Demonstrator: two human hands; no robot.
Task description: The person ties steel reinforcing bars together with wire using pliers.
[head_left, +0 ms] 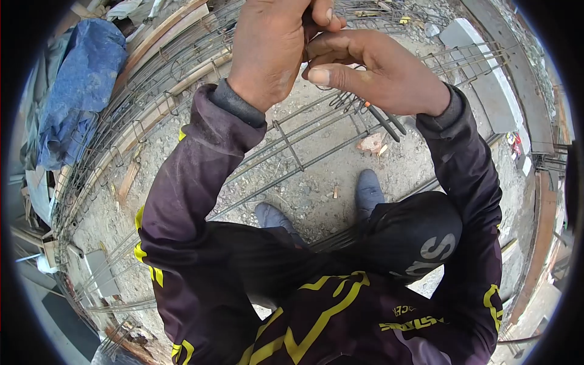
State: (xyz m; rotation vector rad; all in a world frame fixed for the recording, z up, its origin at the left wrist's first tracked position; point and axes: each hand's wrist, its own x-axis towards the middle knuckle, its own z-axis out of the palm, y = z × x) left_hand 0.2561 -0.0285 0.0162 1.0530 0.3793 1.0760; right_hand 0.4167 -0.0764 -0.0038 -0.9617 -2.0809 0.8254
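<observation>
My left hand (267,55) is raised at the top of the view, its fingers curled in; what they grip, if anything, is hidden. Against its fingertips comes my right hand (386,70), thumb and fingers bent toward each other. Two dark handles of what look like pliers (387,125), with a bit of orange, stick out below the right palm; their head is hidden. Beside them hang thin looped tie wires (348,102). Under both hands runs a rebar cage (289,146) of long bars and square stirrups.
My boots (368,188) stand on gravelly ground among rebar. More bent rebar and wooden planks (161,36) lie at the left, near a blue tarp (79,85). A pale slab (486,79) is at the right. A broken brick piece (371,143) lies ahead of my boots.
</observation>
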